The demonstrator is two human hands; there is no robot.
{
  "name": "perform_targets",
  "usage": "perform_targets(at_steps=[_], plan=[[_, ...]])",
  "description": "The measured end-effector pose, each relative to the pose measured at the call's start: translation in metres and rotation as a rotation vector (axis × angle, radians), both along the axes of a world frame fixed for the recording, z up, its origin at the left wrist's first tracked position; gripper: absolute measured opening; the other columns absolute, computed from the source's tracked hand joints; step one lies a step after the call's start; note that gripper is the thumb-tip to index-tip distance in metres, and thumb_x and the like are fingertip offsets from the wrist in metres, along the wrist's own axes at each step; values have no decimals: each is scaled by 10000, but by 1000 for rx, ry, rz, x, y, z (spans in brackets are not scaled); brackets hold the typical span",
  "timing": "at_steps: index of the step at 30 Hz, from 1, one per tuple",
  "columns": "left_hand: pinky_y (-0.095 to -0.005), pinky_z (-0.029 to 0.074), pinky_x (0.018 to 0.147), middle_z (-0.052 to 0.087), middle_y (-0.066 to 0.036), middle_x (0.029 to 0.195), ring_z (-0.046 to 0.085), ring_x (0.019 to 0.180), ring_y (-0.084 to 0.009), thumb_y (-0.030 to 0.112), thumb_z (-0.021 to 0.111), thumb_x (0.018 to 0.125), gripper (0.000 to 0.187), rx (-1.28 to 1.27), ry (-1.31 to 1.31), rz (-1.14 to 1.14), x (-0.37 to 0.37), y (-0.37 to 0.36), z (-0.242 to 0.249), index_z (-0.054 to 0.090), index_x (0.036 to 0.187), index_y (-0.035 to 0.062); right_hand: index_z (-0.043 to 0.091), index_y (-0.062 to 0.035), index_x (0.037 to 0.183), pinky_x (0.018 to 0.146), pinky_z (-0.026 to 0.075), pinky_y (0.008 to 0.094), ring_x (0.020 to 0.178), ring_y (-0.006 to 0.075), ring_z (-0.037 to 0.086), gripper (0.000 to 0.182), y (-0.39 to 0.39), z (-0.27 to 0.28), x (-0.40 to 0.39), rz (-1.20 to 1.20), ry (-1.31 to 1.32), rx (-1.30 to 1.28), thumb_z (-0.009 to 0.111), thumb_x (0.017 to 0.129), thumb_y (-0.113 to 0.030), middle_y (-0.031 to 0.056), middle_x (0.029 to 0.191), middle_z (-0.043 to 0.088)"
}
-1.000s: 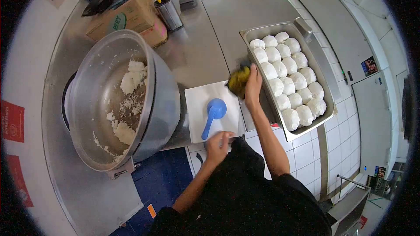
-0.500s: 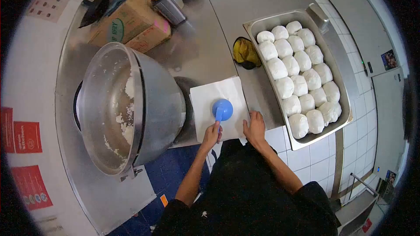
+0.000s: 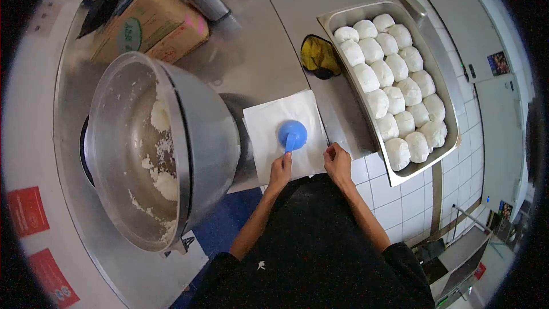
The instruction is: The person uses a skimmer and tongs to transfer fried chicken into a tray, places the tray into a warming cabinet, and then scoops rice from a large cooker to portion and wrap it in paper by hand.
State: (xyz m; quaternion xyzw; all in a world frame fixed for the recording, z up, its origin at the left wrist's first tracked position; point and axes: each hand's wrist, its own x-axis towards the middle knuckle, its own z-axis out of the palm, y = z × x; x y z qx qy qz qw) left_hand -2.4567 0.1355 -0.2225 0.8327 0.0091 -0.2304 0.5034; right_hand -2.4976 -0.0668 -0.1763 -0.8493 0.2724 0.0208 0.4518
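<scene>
My left hand (image 3: 280, 170) is closed around the handle of a blue scoop (image 3: 293, 134). The scoop rests on a stack of white paper sheets (image 3: 269, 119), and its rounded side seems to face up. At the stack's right edge, my right hand (image 3: 338, 163) has thumb and forefinger pinched together on the paper's edge. A large metal pot (image 3: 211, 137) stands left of the paper, its wide clear bowl-like rim (image 3: 111, 154) holding white crumbly bits. To the right sits a steel tray (image 3: 384, 173) with rows of white wrapped round bundles (image 3: 396, 65).
A black-rimmed cup with yellow inside (image 3: 319, 57) stands beyond the paper, near the tray. Behind the pot are a cardboard box (image 3: 151, 20) and a metal container (image 3: 207, 1) with a yellow-handled tool. The steel counter's (image 3: 251, 51) front edge runs close to my body.
My right fingers have gone from loosely spread to pinched at the paper's edge. My left hand still holds the scoop on the stack. The camera view has shifted and turned slightly.
</scene>
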Motion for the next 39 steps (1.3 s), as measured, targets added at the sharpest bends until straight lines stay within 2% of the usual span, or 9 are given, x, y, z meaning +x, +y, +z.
perform_targets(at_steps=[8, 13, 20, 25, 27, 29, 33, 35, 39], plan=[[-332, 356, 488, 459, -29, 544, 454, 508, -129, 329, 414, 989, 433, -191, -39, 103, -3, -9, 71, 514, 700, 22, 598, 15, 1017, 677, 499, 375, 708, 301, 630, 286, -20, -10, 0, 179, 71, 163, 653, 779, -133, 176, 754, 631], [-276, 455, 586, 571, -82, 757, 546, 608, -132, 219, 548, 920, 311, -324, -404, 191, -28, 7, 292, 496, 1096, -31, 610, 15, 1026, 710, 497, 404, 741, 336, 630, 341, -24, -5, 32, 220, -48, 175, 664, 748, -176, 194, 791, 636], [-311, 460, 591, 570, -69, 667, 558, 591, -157, 227, 538, 941, 253, 707, -684, 502, 26, 76, 416, 545, 1126, 55, 608, 42, 1027, 840, 488, 434, 967, 401, 612, 489, -27, -27, 107, 586, 123, -122, 715, 713, -317, 264, 1002, 635], [-361, 483, 734, 652, -142, 832, 639, 783, -248, 197, 568, 912, 224, 1075, -656, 311, 50, 104, 395, 592, 1070, 40, 610, 69, 1046, 830, 490, 411, 951, 365, 631, 463, 1, -66, 175, 283, -323, -28, 714, 719, -240, 259, 1011, 643], [-361, 470, 846, 660, -146, 984, 633, 931, -277, 170, 589, 887, 220, 968, -1144, 238, 27, 59, 401, 608, 1066, 43, 632, 46, 1020, 814, 493, 402, 935, 351, 638, 410, 6, -52, 182, 224, -345, -74, 717, 720, -220, 247, 1005, 649], [-375, 462, 891, 643, -141, 1033, 612, 984, -302, 154, 607, 867, 229, 372, -975, 244, -4, 15, 391, 612, 1069, 45, 675, -13, 912, 774, 495, 378, 879, 324, 648, 213, -3, -1, 173, 515, -151, 185, 685, 735, -132, 191, 966, 668], [-447, 380, 1013, 569, -133, 1212, 528, 1162, -299, 36, 600, 788, 347, 133, -696, -221, 3, -30, 275, 613, 1131, 85, 644, -39, 770, 726, 493, 384, 808, 334, 628, 53, -12, 16, 122, 630, -366, 83, 631, 722, -19, 130, 810, 641], [-482, 263, 1094, 498, -139, 1307, 447, 1259, -276, -5, 588, 747, 447, 586, -847, -260, 36, -23, 181, 591, 1182, 100, 634, -39, 767, 720, 490, 395, 809, 338, 619, 64, -11, 3, 95, 629, -418, 38, 626, 714, -4, 133, 795, 631], [-511, 321, 998, 561, -118, 1131, 533, 1074, -295, -35, 584, 727, 373, 634, -864, -278, 78, 15, 68, 603, 1079, 86, 615, -38, 769, 720, 485, 415, 819, 337, 603, 98, -13, -5, 71, 573, -475, -123, 607, 703, 35, 141, 788, 621]])
